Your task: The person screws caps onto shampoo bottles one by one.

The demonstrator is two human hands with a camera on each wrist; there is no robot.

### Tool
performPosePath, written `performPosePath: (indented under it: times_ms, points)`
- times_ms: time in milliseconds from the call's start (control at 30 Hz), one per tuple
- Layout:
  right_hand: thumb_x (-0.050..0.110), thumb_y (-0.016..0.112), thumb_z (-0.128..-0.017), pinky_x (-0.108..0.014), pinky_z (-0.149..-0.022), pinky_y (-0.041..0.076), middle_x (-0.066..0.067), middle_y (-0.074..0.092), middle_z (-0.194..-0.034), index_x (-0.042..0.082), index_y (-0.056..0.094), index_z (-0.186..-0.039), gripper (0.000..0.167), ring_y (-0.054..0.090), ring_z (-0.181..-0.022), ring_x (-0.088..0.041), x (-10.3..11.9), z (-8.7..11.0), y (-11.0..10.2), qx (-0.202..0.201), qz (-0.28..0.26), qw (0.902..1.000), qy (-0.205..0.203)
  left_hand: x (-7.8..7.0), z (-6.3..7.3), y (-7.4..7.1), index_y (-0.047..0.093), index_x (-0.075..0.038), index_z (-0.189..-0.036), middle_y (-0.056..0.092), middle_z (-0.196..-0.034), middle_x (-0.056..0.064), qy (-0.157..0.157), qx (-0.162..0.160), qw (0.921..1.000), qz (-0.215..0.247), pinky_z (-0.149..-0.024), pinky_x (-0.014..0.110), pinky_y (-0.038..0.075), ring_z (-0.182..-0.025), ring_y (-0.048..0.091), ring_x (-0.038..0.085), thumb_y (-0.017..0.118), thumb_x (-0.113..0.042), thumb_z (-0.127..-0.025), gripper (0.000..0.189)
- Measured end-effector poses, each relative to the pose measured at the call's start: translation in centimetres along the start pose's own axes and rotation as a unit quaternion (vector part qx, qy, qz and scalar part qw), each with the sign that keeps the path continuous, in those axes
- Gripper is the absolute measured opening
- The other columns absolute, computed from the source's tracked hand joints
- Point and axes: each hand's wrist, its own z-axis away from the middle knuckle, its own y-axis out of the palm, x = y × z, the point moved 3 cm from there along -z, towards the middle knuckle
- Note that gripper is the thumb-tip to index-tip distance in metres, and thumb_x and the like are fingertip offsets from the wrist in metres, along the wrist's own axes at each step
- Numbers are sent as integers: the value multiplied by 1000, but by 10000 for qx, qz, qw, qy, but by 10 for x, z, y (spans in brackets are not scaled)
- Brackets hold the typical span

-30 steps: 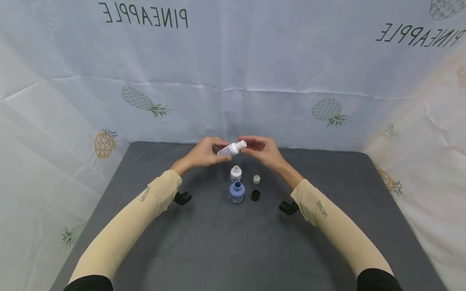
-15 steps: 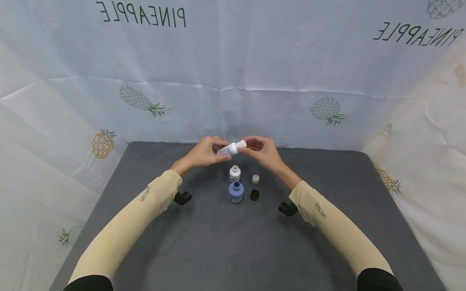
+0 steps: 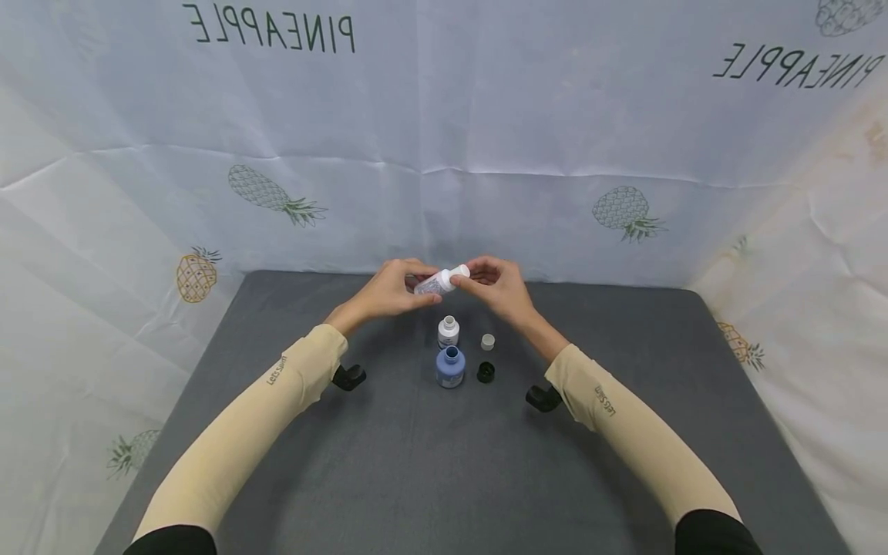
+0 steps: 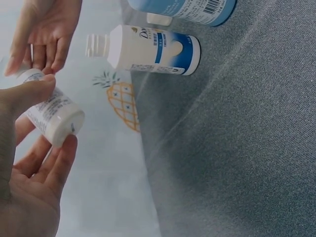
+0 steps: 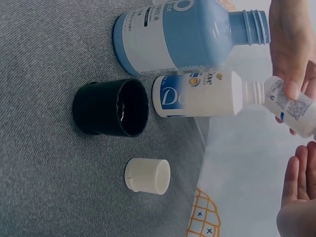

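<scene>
My left hand point(image 3: 388, 293) grips a small white bottle point(image 3: 430, 284) above the far part of the table, thumb on the near side. The bottle is tilted, its white cap point(image 3: 461, 271) pointing up and to the right. My right hand point(image 3: 502, 291) pinches that cap between thumb and fingers. In the left wrist view the bottle's base and printed label face the camera, and the cap end is partly hidden. Below the hands stands an uncapped white bottle point(image 4: 153, 51) with a blue label. Closer to me is a larger blue bottle point(image 3: 451, 368), also uncapped.
A loose white cap point(image 5: 147, 176) and a larger black cap point(image 5: 111, 107) lie right of the standing bottles. The grey-covered table point(image 3: 416, 478) ends at a pale pineapple-print cloth point(image 3: 486, 216) behind it. Black wrist mounts point(image 3: 349, 377) hang under both forearms.
My right hand has closed in on the cap, its thumb sliding left along it. My right forearm has shifted slightly left. The left hand and held bottle stay nearly still.
</scene>
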Motion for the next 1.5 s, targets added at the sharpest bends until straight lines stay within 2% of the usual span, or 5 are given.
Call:
performPosePath:
  times_ms: [367,733,1000,1233,1500]
  points:
    - [13,84,-96,-22,-84,64,-1,74,-101,0,74,-112,22,74,-88,-2,1,5,-3,-178,13,9998,65,-3,-2,4,73,0,-138,75,-121,16,15,-92,9999,44,-100,47,66,-109,71,28,85,-16,-95,48]
    - [16,84,-96,-24,-87,65,-8,76,-107,1,75,-115,25,74,-92,-4,1,5,5,-163,85,9998,127,2,3,-1,72,0,-139,75,-120,16,-14,-139,9999,48,-101,46,66,-109,71,27,84,-16,-94,49]
    - [6,80,-98,-26,-104,63,-23,72,-132,-2,70,-135,39,75,-113,-11,2,9,1,238,-320,9992,32,2,4,0,72,0,-139,75,-120,16,27,-153,9998,107,-101,50,65,-110,72,29,85,-17,-94,49]
    - [-11,70,-98,-28,-119,54,-31,59,-154,-7,59,-149,53,66,-133,-6,4,9,-5,774,-1104,9893,-556,0,3,1,72,0,-138,76,-121,17,36,-100,9999,91,-101,53,64,-111,72,30,85,-16,-95,49]
    - [-11,69,-100,-29,-116,57,-30,59,-155,-6,60,-149,50,66,-139,-25,5,6,-9,1067,-1145,9854,-664,-1,0,3,72,0,-139,76,-122,17,56,-17,10000,24,-103,51,64,-110,73,31,84,-18,-96,48]
